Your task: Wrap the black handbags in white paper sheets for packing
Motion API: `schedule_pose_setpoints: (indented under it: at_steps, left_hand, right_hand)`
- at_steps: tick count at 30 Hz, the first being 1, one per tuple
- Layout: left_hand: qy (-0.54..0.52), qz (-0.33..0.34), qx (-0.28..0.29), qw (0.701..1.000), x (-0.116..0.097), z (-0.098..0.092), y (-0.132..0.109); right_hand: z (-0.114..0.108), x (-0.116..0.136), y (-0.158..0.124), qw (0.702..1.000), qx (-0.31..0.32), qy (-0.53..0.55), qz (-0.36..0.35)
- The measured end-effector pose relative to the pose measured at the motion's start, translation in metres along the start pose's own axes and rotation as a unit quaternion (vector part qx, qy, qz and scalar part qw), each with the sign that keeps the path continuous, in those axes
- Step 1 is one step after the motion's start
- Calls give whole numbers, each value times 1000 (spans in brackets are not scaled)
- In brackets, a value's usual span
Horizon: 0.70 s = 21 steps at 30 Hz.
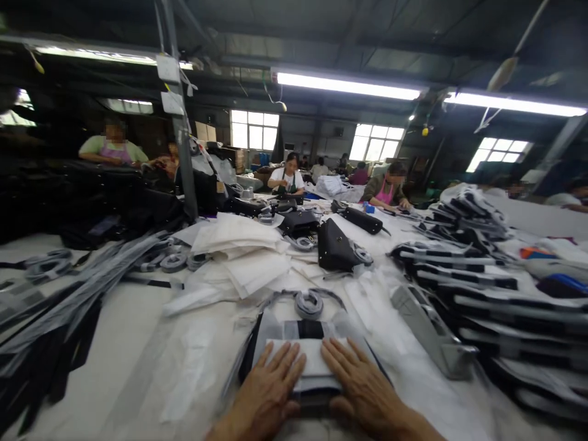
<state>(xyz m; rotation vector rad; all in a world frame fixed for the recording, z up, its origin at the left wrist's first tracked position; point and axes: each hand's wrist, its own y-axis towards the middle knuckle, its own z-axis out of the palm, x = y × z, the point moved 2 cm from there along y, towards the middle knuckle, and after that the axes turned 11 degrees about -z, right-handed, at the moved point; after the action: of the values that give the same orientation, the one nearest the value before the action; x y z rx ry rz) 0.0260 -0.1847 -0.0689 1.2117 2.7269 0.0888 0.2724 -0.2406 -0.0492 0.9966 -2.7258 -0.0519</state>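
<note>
Right in front of me a black handbag (311, 329) lies on the table, partly covered by white wrapping sheet (315, 367). My left hand (271, 392) rests flat on the left part of that sheet, fingers spread. On its right part lies my right hand (362, 386), also flat with fingers stretched out. Both thumbs point inward near the bag's dark lower edge. Beyond my fingertips sits a coiled strap (309, 304) in grey-white wrapping, with the bag's wrapped handle curving around it.
White sheets (248, 257) are piled ahead, beside finished black bags (337, 245). A metal tape dispenser-like holder (432, 331) stands at right, near stacked black wrapped pieces (487, 312). Long wrapped straps (92, 300) lie left, near a metal post (186, 165). Several people work farther back.
</note>
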Motion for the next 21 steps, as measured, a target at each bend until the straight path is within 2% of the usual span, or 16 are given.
schedule_pose_setpoints:
  at_steps: [2,3,4,5,6,7,8,10,11,12,13,15,18,20,21]
  left_hand:
    - [-51,-26,-55,997,10,-15,-4]
    - [-115,-67,-94,987,20,-22,-5]
    - [-195,-126,-131,964,33,-29,-5]
    - [-288,-201,-156,923,47,-34,-6]
    - [-386,-281,-161,864,61,-36,-6]
    - [-433,-327,-148,827,72,-38,-5]
    - [-472,-360,-124,795,81,-37,-3]
    - [-512,-381,-66,767,89,-36,2]
    - [-534,-382,-40,753,89,-35,6]
    - [-556,-381,-16,738,87,-34,8]
    - [-576,-380,5,724,83,-33,11]
    - [-610,-377,45,695,74,-34,14]
    - [-644,-373,101,660,57,-35,8]
    - [-666,-365,120,640,47,-30,0]
    - [-681,-365,113,625,44,-25,-3]
  right_hand:
    - [-11,11,-6,996,-80,41,19]
    - [-17,18,-11,987,-135,81,43]
    - [-20,26,-18,967,-196,139,85]
    - [-19,33,-26,931,-253,217,146]
    - [-14,41,-34,875,-298,314,218]
    - [-4,49,-41,796,-324,422,289]
    - [7,57,-44,700,-330,529,347]
    - [29,73,-42,509,-306,692,410]
    - [37,79,-36,436,-299,740,417]
    - [41,82,-29,383,-298,769,416]
    - [43,83,-21,349,-302,786,412]
    - [41,81,-5,318,-315,802,396]
    - [36,77,15,301,-316,822,367]
    - [36,76,22,302,-314,827,357]
    - [36,74,24,315,-323,819,353]
